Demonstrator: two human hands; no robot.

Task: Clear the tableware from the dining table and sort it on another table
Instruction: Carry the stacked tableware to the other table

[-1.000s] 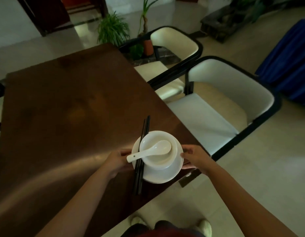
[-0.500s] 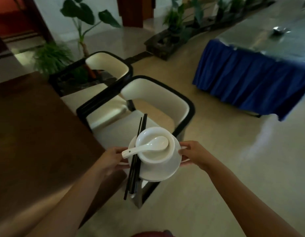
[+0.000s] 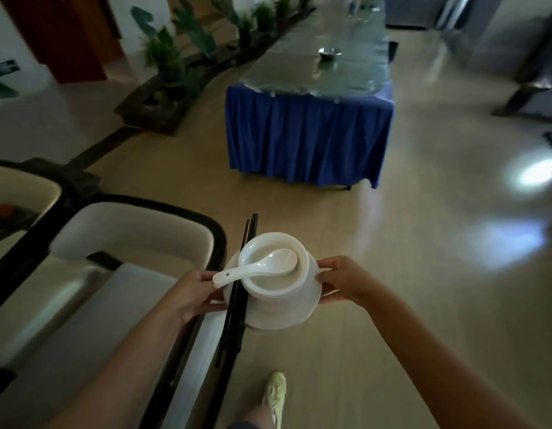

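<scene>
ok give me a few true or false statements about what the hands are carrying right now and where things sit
1. Both hands hold the white plate by opposite edges. True: the left hand is on its left rim, the right hand on its right.
2. The white spoon lies on the floor. False: it rests across the upside-down bowl on the plate.
3. The black chopsticks lie along the plate's left side. True.
4. The stack rests on the blue-skirted table. False: it is carried above the floor, the table well ahead.
5. The skirted table is red. False: blue.
</scene>
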